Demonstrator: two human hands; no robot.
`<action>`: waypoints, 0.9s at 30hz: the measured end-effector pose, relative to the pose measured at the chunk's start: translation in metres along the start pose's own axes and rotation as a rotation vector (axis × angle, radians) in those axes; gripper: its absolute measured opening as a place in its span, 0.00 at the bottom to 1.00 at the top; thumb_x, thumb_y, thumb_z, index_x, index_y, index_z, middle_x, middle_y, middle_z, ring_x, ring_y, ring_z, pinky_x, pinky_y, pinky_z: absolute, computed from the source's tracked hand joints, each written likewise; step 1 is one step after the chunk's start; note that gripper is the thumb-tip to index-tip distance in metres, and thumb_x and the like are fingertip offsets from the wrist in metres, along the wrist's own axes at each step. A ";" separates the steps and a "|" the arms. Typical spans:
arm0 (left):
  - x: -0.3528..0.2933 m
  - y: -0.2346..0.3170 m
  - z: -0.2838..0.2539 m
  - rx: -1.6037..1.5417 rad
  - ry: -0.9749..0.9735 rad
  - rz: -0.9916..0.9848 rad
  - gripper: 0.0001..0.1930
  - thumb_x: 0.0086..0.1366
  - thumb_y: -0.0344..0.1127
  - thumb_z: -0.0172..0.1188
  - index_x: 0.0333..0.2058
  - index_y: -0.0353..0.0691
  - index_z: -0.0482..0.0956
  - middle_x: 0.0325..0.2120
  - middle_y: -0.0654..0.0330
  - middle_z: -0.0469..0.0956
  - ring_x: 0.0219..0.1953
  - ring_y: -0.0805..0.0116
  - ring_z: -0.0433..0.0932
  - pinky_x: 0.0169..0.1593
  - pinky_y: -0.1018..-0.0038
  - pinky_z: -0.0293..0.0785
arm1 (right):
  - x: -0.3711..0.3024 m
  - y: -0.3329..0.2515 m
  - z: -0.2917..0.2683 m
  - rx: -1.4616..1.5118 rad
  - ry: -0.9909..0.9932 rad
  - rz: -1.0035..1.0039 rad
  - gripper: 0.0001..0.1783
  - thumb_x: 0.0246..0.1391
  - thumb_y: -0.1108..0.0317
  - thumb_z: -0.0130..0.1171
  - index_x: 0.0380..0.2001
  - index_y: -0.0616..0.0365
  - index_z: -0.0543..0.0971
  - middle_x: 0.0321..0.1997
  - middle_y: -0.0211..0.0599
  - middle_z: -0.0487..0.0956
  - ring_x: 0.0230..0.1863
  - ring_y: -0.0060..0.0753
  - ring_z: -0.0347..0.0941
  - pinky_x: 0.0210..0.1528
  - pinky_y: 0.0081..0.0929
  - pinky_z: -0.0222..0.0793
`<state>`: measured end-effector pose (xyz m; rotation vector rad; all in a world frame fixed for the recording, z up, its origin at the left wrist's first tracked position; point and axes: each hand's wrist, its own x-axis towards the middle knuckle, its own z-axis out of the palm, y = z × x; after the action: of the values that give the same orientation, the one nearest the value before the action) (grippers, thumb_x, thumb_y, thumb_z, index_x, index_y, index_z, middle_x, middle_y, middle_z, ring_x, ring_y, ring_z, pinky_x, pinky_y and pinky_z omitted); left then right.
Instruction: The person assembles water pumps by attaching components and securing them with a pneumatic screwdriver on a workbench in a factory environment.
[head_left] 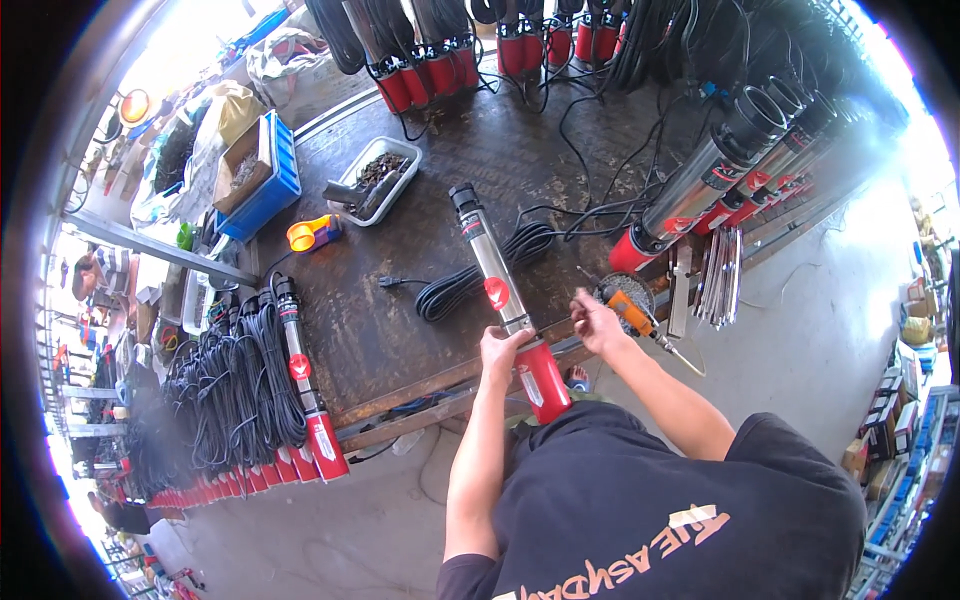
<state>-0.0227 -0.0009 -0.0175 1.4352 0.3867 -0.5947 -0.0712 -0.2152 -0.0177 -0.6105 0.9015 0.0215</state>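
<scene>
A submersible pump [487,262] with a steel body, a black top and a red lower end lies slanted across the front edge of the workbench, its red end toward my lap. My left hand [503,348] is closed around it just above the red part. To its right my right hand [597,322] is raised with the fingers drawn together; whatever they may pinch is too small to make out. Right beside that hand lie an orange power screwdriver [630,311] with a thin hose and a round dish of small metal parts [653,293], partly hidden by the tool.
A coiled black cable [480,280] lies behind the pump. Further back are a white tub of small parts [405,185], an orange tape dispenser [313,233] and a blue crate [283,175]. Several pumps stand at the right [690,190], along the back [430,80] and at the left [300,365].
</scene>
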 end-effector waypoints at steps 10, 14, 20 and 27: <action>0.003 0.002 0.005 0.034 -0.026 -0.038 0.27 0.47 0.32 0.77 0.43 0.33 0.72 0.35 0.53 0.80 0.36 0.64 0.81 0.42 0.66 0.80 | 0.031 -0.021 -0.044 0.783 0.390 -0.093 0.31 0.64 0.40 0.55 0.49 0.61 0.72 0.36 0.40 0.82 0.33 0.34 0.83 0.25 0.17 0.79; 0.015 -0.008 -0.004 -0.001 -0.011 0.004 0.27 0.46 0.32 0.78 0.42 0.34 0.72 0.34 0.55 0.79 0.35 0.65 0.81 0.40 0.67 0.80 | -0.013 -0.012 -0.007 0.574 0.451 -0.427 0.18 0.64 0.55 0.61 0.47 0.57 0.74 0.36 0.35 0.81 0.27 0.31 0.81 0.26 0.21 0.79; 0.019 -0.018 -0.006 0.003 -0.033 -0.006 0.23 0.51 0.30 0.73 0.42 0.37 0.70 0.30 0.56 0.80 0.26 0.66 0.81 0.19 0.69 0.74 | -0.142 -0.040 0.071 -0.089 0.169 -1.158 0.33 0.62 0.60 0.65 0.65 0.63 0.65 0.44 0.37 0.80 0.35 0.24 0.76 0.37 0.18 0.71; 0.012 -0.006 -0.002 0.020 -0.053 -0.031 0.24 0.51 0.33 0.74 0.44 0.41 0.70 0.32 0.57 0.80 0.26 0.66 0.82 0.15 0.72 0.73 | -0.089 -0.031 0.102 -0.355 -0.002 -1.439 0.23 0.55 0.74 0.53 0.54 0.66 0.70 0.57 0.43 0.71 0.61 0.36 0.68 0.65 0.29 0.62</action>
<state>-0.0163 -0.0008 -0.0290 1.4316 0.3628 -0.6614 -0.0450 -0.1684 0.1106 -1.4738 0.2880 -1.1247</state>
